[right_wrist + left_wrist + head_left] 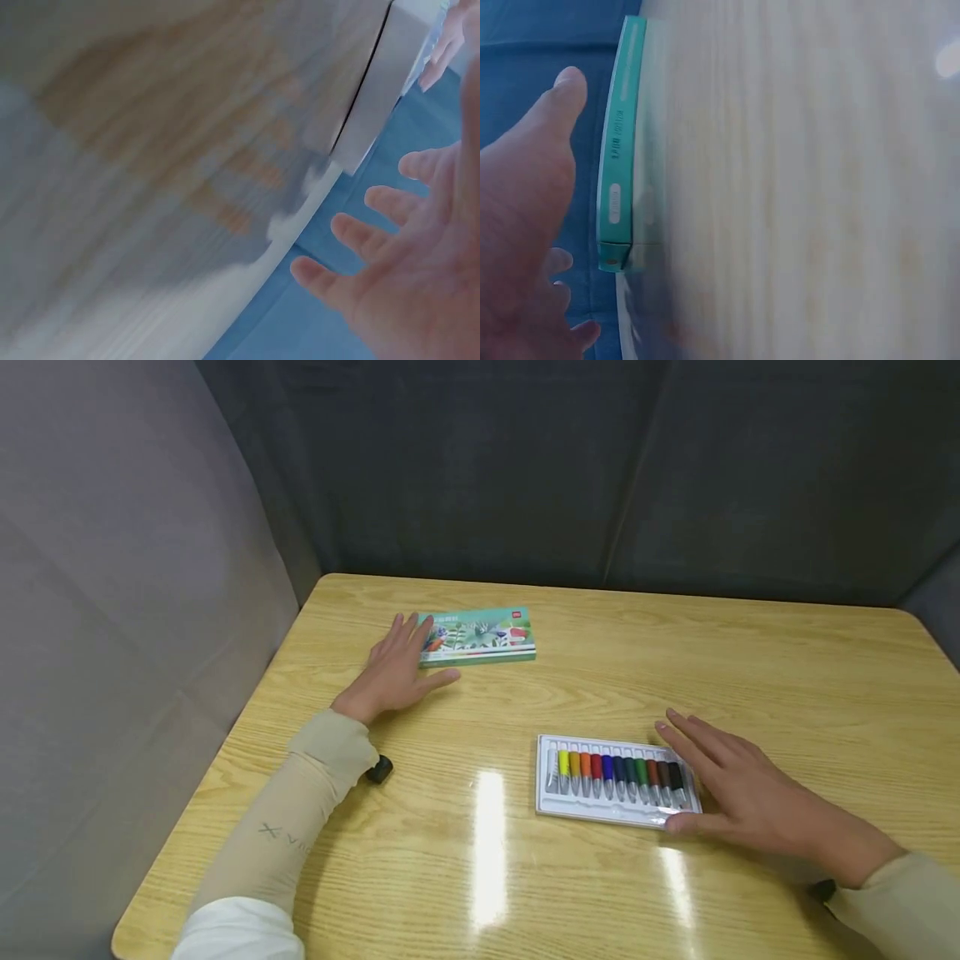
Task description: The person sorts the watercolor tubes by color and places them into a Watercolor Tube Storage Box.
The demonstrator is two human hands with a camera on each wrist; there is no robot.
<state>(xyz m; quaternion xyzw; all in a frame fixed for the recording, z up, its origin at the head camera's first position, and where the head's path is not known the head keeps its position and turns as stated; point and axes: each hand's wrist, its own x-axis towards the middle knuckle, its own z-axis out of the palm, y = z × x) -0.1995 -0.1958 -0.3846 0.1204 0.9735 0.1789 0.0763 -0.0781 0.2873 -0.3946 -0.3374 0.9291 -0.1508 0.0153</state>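
A flat teal box (480,635) with printed flowers and leaves lies toward the back left of the table. My left hand (397,668) is over its left end, fingers extended and thumb spread to the side. In the left wrist view the teal box (621,142) shows its narrow side, beside the thumb. Nearer the front, a white tray (600,810) holds a row of paint tubes (607,777) with caps from yellow to black. At the tray's right end is my right hand (735,777), fingers spread and thumb by the near right corner.
The wooden table (375,877) has a dark curtain (480,468) behind it and a grey one (135,610) along its left side. A small black object (380,769) shows beside the left sleeve. Bright reflections lie on the tabletop.
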